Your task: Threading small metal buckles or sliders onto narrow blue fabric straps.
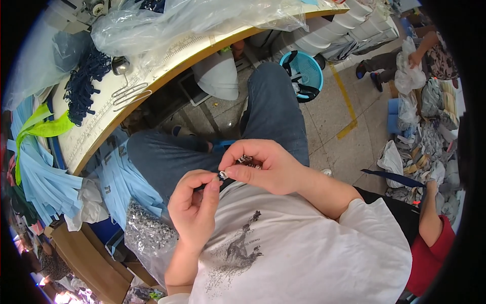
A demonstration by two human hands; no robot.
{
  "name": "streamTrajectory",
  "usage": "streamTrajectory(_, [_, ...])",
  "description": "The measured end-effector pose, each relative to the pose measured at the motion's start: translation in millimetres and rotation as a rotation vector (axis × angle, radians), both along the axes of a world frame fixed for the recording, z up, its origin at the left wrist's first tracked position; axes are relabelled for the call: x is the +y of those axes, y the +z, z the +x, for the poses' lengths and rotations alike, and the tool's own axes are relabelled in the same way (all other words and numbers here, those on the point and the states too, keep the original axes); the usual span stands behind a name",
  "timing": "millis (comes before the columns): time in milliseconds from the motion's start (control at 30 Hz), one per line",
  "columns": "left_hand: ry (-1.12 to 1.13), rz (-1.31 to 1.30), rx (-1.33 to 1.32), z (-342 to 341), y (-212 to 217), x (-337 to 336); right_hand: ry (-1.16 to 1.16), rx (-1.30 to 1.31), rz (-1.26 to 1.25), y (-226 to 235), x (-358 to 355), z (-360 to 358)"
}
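Note:
Above my lap, my left hand and my right hand meet fingertip to fingertip. Both pinch a small silvery metal fitting between thumb and index finger; its exact kind is too small to tell. Several more silvery metal pieces lie in the curl of my right hand, partly hidden by its fingers. A clear plastic bag full of similar-looking small silvery pieces sits beside my left forearm.
Ahead curves a white table bearing dark navy cord loops, a bent wire rack and clear plastic sheeting. Light blue strips hang at left. A turquoise basket stands on the floor. Other people work at right.

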State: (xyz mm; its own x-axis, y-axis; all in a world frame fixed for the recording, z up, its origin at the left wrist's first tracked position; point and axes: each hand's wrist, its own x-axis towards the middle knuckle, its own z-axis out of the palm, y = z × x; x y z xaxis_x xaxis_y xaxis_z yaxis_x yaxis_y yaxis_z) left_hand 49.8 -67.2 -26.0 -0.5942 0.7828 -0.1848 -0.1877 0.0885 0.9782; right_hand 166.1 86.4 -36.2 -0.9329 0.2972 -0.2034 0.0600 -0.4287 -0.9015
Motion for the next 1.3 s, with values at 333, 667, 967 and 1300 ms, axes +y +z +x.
streamTrajectory(333, [0.023,-0.046,0.194,4,2,3,-0.07,0.0,0.133,-3,-6,0])
streamTrajectory(667, [0.026,-0.04,0.578,3,2,10,-0.147,0.08,0.453,-5,-4,-2])
streamTrajectory(967, [-0.039,-0.054,0.668,-3,1,10,-0.076,-0.041,0.032,-8,-1,0])
streamTrajectory(1300, [-0.031,0.008,0.922,-4,-9,16,-0.055,-0.114,-0.2,-8,-6,-3])
